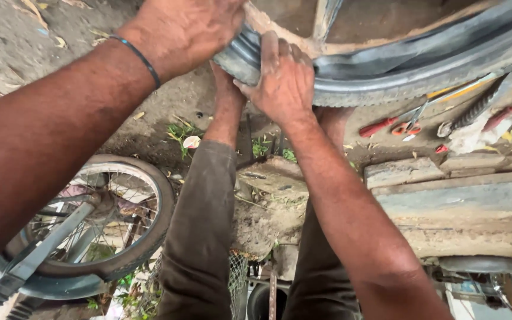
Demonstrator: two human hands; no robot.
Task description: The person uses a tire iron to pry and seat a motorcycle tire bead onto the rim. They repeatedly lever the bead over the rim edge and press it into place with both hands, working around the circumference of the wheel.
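A large black tyre [398,65] on a muddy wheel rim [303,38] fills the top of the head view. My left hand [185,29], with a thin dark band on its wrist, presses down on the tyre's left end at the rim. My right hand [282,77] grips the tyre's outer edge just beside it, fingers curled over the rubber. Both hands touch the tyre close together. My legs in brown trousers [200,237] stand below the wheel.
A small spoked wheel [99,219] with a metal fork lies at the lower left. Red-handled tools [386,125], scissors [410,125] and a spring lie on the ground at the right, above a concrete step [457,201]. Dirt and weeds lie between.
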